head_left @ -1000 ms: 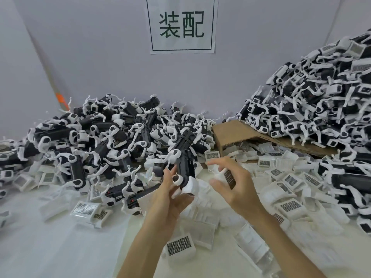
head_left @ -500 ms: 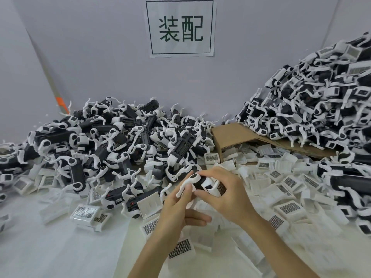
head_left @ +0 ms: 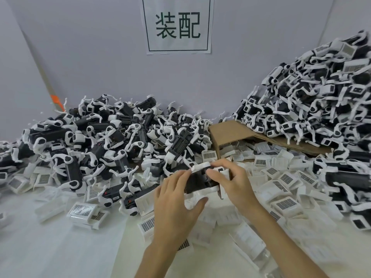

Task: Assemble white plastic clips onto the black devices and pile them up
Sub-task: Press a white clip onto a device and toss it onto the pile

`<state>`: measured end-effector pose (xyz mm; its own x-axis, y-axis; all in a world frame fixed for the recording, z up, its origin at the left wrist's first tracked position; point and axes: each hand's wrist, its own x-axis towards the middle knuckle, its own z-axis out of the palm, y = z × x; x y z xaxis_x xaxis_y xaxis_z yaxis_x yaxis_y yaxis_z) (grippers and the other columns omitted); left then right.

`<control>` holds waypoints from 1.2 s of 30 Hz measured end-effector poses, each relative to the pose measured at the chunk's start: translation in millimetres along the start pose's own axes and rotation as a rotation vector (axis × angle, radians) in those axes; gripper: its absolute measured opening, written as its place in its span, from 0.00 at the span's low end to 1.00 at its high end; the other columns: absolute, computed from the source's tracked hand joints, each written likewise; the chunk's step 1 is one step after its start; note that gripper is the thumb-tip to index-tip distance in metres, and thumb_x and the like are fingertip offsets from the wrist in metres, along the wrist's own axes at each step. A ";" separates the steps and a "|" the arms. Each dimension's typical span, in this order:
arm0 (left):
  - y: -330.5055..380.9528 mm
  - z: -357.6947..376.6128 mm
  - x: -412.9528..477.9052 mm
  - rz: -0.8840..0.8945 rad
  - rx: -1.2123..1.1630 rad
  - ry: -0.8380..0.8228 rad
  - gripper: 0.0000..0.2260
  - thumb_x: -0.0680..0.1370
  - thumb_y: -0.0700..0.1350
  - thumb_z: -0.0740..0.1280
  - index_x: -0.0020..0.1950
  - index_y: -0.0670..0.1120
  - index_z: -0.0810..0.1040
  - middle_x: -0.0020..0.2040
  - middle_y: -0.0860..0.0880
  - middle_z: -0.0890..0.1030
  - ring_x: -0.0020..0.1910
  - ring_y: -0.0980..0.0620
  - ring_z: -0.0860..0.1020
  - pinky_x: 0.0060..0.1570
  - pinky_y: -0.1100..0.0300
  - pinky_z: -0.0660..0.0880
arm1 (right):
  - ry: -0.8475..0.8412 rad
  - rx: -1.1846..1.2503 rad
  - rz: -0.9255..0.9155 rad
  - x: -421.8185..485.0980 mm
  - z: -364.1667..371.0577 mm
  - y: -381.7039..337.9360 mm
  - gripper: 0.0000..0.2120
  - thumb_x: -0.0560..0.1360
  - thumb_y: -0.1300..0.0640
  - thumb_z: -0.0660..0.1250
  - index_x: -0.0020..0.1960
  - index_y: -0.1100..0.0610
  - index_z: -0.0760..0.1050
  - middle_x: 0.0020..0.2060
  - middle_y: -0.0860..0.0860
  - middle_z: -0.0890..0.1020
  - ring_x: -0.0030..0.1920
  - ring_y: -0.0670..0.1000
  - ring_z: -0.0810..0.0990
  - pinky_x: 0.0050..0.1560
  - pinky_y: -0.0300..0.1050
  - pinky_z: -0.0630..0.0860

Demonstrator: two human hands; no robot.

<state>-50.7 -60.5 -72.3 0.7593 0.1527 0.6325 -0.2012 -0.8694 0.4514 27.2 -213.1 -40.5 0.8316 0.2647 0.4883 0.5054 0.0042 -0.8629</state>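
Note:
Between my hands, just above the table's middle, I hold one black device. A white plastic clip lies along its top edge. My left hand grips the device from the left, fingers on its upper side and thumb underneath. My right hand holds its right end, with thumb and fingers pressing on the clip. The device's far side is hidden behind my fingers.
A heap of black devices with white arms fills the back left. A taller pile rises at the right over a cardboard sheet. Loose white clips lie scattered around my hands. A paper sign hangs on the wall.
My hands came together from apart: the left brought the black device down from the heap, the right brought a white clip onto it. Both hands now sit a little lower.

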 end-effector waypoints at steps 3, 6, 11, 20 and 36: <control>-8.3 -4.8 4.5 -0.037 -0.002 0.056 0.24 0.69 0.52 0.79 0.64 0.55 0.79 0.59 0.59 0.81 0.59 0.56 0.78 0.59 0.57 0.60 | -0.134 0.105 0.019 -4.6 5.5 -4.0 0.08 0.76 0.54 0.69 0.49 0.57 0.81 0.38 0.50 0.81 0.26 0.51 0.78 0.27 0.41 0.74; -9.1 -9.2 3.9 -0.174 -0.154 0.089 0.11 0.72 0.62 0.73 0.50 0.60 0.79 0.39 0.64 0.81 0.44 0.61 0.79 0.58 0.59 0.64 | -0.180 0.211 0.128 -4.2 7.5 -4.7 0.13 0.77 0.50 0.64 0.58 0.55 0.78 0.44 0.53 0.84 0.31 0.60 0.81 0.28 0.47 0.78; -3.8 -12.4 7.8 -0.492 -0.789 0.040 0.16 0.74 0.62 0.66 0.51 0.51 0.79 0.37 0.62 0.83 0.35 0.65 0.79 0.37 0.68 0.75 | -0.067 0.302 0.355 0.7 -1.4 -1.5 0.18 0.77 0.41 0.68 0.55 0.53 0.70 0.42 0.57 0.81 0.32 0.62 0.82 0.23 0.45 0.75; 2.1 -15.8 9.4 -0.581 -1.015 -0.121 0.06 0.83 0.56 0.58 0.57 0.61 0.74 0.49 0.67 0.82 0.45 0.76 0.77 0.36 0.81 0.70 | -0.060 0.301 0.406 1.6 0.8 1.7 0.10 0.82 0.58 0.61 0.42 0.57 0.70 0.40 0.55 0.77 0.35 0.58 0.82 0.24 0.45 0.74; 1.2 -16.3 9.3 -0.298 -0.962 -0.142 0.14 0.69 0.41 0.74 0.54 0.48 0.82 0.47 0.51 0.87 0.48 0.51 0.85 0.45 0.61 0.80 | -0.218 0.426 0.412 0.5 3.9 -3.0 0.22 0.69 0.43 0.72 0.50 0.61 0.79 0.40 0.57 0.80 0.34 0.53 0.79 0.27 0.40 0.73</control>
<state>-53.9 -52.5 -55.6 0.9139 0.1897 0.3588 -0.3563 -0.0482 0.9331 25.2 -209.2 -38.1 0.8498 0.5165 0.1055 -0.0202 0.2319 -0.9725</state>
